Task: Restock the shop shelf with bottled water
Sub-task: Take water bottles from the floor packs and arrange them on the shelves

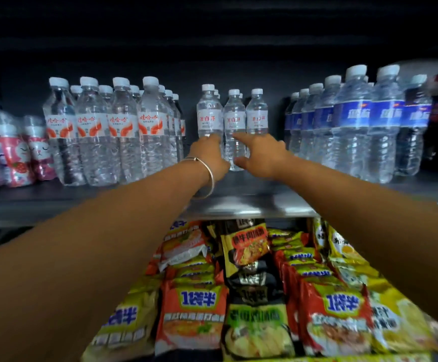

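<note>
Nearest, at 6 o'clock, rows of noodle packets (252,296) are seen stacked on the lower level, in red, yellow and green wrappers.

Above them both forearms are stretched toward 12 o'clock over the grey shelf (238,205). A silver bangle (207,176) is worn on the left wrist.

The left hand (210,155) is laid against the left side of the middle small bottle (235,126); its fingers are hidden, so the grip cannot be told. The right hand (262,155) is spread, forefinger and thumb touching the same bottle's right side, not closed round it. The bottle stands upright at centre shelf, between two like bottles.

At 10 o'clock, red-labelled water bottles (108,131) are ranked upright. At 2 o'clock, blue-labelled water bottles (356,121) stand likewise. At 9 o'clock, pink drink bottles (16,155) are blurred.
</note>
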A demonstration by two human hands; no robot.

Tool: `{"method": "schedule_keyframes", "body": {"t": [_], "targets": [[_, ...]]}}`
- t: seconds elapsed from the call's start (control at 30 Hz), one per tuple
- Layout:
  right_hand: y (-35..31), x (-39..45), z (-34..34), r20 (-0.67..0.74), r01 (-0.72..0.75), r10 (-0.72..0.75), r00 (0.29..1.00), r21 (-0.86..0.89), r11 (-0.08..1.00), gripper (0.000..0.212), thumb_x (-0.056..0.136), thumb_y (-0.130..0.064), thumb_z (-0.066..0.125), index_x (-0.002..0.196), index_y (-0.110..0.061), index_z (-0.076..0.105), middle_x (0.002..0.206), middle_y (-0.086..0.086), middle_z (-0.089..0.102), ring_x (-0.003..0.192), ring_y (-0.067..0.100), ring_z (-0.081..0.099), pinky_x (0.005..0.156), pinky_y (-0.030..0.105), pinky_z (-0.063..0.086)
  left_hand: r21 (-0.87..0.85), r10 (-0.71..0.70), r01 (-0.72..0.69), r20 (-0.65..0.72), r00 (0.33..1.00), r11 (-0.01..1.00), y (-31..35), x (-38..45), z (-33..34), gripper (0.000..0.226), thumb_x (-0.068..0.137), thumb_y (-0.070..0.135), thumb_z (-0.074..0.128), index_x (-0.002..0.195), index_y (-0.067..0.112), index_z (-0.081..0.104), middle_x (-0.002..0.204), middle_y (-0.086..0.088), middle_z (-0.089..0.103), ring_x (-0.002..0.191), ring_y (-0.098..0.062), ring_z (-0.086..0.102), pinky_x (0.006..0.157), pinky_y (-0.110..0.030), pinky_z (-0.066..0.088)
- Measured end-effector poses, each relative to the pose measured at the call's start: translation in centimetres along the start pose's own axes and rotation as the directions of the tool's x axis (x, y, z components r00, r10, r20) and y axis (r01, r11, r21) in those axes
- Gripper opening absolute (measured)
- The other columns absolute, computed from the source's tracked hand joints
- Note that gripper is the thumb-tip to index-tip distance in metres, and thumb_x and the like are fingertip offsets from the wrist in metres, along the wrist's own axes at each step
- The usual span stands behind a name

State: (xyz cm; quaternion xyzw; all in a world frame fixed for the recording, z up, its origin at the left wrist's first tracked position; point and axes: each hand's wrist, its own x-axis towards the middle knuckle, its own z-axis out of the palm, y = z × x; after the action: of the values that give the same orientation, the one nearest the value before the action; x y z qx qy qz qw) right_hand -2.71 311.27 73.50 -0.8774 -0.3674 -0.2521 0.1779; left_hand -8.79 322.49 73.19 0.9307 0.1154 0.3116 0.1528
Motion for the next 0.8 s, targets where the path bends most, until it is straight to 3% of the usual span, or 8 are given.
{"method": "schedule_keyframes", "body": {"t": [0.13, 0.33, 0.5, 0.63, 0.8], "targets": [[0.0, -7.7, 0.1, -0.064, 0.073, -0.080, 0.995, -0.106, 0.992, 0.066, 0.091, -0.032, 0.055, 0.148, -0.025, 0.021, 0.154, 0.002, 0.023, 0.142, 0.023, 0.015, 0.108, 0.042, 0.016, 0.052, 0.072, -0.070, -0.046, 0.996, 0.996, 1.9, -6.4, 0.6, 0.063, 0.084, 0.022, 0.063, 0.138, 0.012, 0.033, 0.143, -0.010, 0.033, 0.133, -0.028, 0.029, 0.108, -0.037, 0.029], [1.2, -19.1, 4.3, -0.058, 0.074, -0.081, 0.995, -0.115, 0.991, 0.064, 0.089, -0.025, 0.055, 0.146, -0.018, 0.027, 0.153, 0.006, 0.027, 0.139, 0.024, 0.021, 0.103, 0.038, 0.020, 0.119, 0.093, -0.082, -0.088, 0.992, 0.989, 2.2, -16.9, 6.7, 0.059, 0.080, 0.018, 0.060, 0.135, 0.016, 0.036, 0.138, -0.005, 0.037, 0.128, -0.026, 0.033, 0.103, -0.036, 0.026], [3.1, -28.6, 13.5, 0.032, 0.066, -0.064, 0.997, -0.062, 0.996, 0.059, 0.079, -0.015, 0.055, 0.137, -0.010, 0.044, 0.144, 0.010, 0.043, 0.126, 0.033, 0.041, 0.094, 0.042, 0.030, 0.059, -0.016, 0.017, -0.015, 1.000, 0.998, -0.8, -25.8, 15.8, 0.059, 0.077, 0.010, 0.057, 0.132, 0.017, 0.039, 0.138, -0.004, 0.037, 0.128, -0.026, 0.034, 0.103, -0.038, 0.026], [3.6, -36.3, 22.8, 0.114, 0.173, -0.177, 0.978, 0.047, 0.984, 0.054, 0.061, -0.004, 0.064, 0.114, 0.005, 0.060, 0.115, 0.027, 0.062, 0.097, 0.047, 0.059, 0.076, 0.052, 0.046, 0.038, -0.110, 0.107, 0.082, 0.991, 0.994, -5.0, -33.5, 24.0, 0.058, 0.077, 0.007, 0.057, 0.131, 0.018, 0.041, 0.139, -0.006, 0.037, 0.128, -0.027, 0.034, 0.099, -0.038, 0.024], [2.8, -45.1, 35.9, 0.253, 0.119, -0.154, 0.955, 0.148, 0.982, 0.043, 0.061, 0.000, 0.065, 0.103, 0.006, 0.064, 0.099, 0.026, 0.066, 0.080, 0.044, 0.062, 0.064, 0.045, 0.054, -0.001, -0.162, 0.166, 0.209, 0.964, 0.986, -12.0, -43.5, 33.7, 0.061, 0.071, -0.003, 0.056, 0.130, 0.012, 0.046, 0.137, -0.010, 0.041, 0.126, -0.032, 0.038, 0.096, -0.040, 0.027]]}}
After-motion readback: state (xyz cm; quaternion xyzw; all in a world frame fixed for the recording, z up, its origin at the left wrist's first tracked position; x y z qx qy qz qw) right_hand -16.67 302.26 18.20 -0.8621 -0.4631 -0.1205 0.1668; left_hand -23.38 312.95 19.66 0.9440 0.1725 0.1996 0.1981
